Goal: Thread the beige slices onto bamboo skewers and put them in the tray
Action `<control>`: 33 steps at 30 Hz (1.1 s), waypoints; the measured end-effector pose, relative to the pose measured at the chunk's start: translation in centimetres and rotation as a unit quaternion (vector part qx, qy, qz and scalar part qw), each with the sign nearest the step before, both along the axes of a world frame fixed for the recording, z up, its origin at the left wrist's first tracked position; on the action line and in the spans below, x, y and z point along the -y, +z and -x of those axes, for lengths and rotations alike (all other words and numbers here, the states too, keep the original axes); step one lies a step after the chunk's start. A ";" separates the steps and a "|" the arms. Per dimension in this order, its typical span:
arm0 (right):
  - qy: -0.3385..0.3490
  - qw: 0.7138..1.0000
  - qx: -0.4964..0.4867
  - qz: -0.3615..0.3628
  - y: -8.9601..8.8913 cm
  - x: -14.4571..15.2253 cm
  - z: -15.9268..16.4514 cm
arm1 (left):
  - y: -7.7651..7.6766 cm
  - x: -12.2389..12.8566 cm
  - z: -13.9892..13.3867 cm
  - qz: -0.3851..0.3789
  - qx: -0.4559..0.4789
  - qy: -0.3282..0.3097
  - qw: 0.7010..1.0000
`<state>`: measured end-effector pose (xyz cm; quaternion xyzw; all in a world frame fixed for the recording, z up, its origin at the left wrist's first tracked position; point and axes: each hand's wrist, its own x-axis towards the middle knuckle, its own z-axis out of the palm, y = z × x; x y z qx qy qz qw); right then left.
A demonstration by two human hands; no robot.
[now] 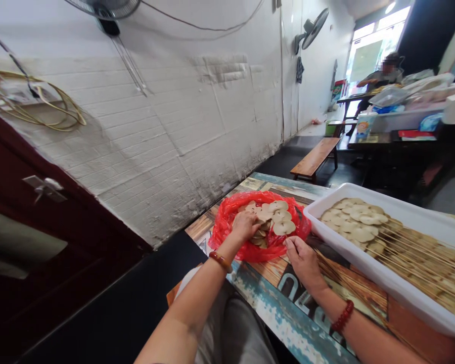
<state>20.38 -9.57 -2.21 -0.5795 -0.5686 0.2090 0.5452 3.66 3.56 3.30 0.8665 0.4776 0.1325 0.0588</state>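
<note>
On the table in front of me, a crumpled red plastic bag (227,222) lies open around a heap of flat, beige, lobed slices (282,222); their exact kind I cannot tell. My left hand (246,225) reaches in from the left, its bent fingers closed at the edge of a slice and partly hidden. At the bag's near right rim is my right hand (302,260), thumb and fingers pinched together. What lies in that pinch is too small to make out. Thin wooden skewers (335,273) rest on the table beside and beneath my right wrist.
A white tub (420,212) to the right holds slices threaded on skewers, with loose slices at its far end. Beyond are a wooden bench (316,155), a cluttered dark table (379,146) and a seated person (387,76). A white wall (174,126) runs along the left.
</note>
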 end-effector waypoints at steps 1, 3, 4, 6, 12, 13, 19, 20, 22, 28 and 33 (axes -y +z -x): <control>0.003 1.000 -0.005 0.006 0.0 0.0 0.0 | 0.1 -0.1 0.1 0.008 0.015 -0.001 1.000; 0.010 1.000 -0.013 0.013 -0.1 0.0 0.0 | 0.3 -0.5 0.2 0.029 0.049 -0.001 0.998; 0.014 1.000 -0.017 0.014 -0.1 0.0 0.0 | 0.4 -0.6 0.2 0.046 0.076 0.004 0.996; 0.019 1.000 -0.021 0.013 -0.1 0.1 0.0 | 0.6 -0.9 0.3 0.085 0.149 0.022 0.985; 0.011 1.000 -0.023 0.017 0.1 0.3 0.2 | 0.8 -0.6 0.3 0.120 0.274 0.066 0.952; 0.012 1.000 -0.025 0.015 0.1 0.3 0.2 | 0.8 -0.3 0.2 0.121 0.287 0.071 0.948; 0.012 0.999 -0.048 0.017 0.3 0.4 0.1 | 0.7 1.5 -0.3 0.312 0.560 0.080 0.763; 0.010 0.998 -0.055 0.020 0.3 0.5 0.0 | 0.7 1.6 -0.3 0.341 0.598 0.084 0.720; 0.006 0.997 -0.066 0.026 0.6 0.6 0.0 | 0.7 1.5 -0.3 0.374 0.642 0.092 0.663; 0.011 0.997 -0.067 0.048 1.2 1.0 0.1 | 0.6 1.0 -0.5 0.415 0.693 0.076 0.584; 0.003 0.997 -0.025 0.079 1.2 1.3 0.0 | 0.4 0.9 -1.7 0.401 0.710 0.038 0.578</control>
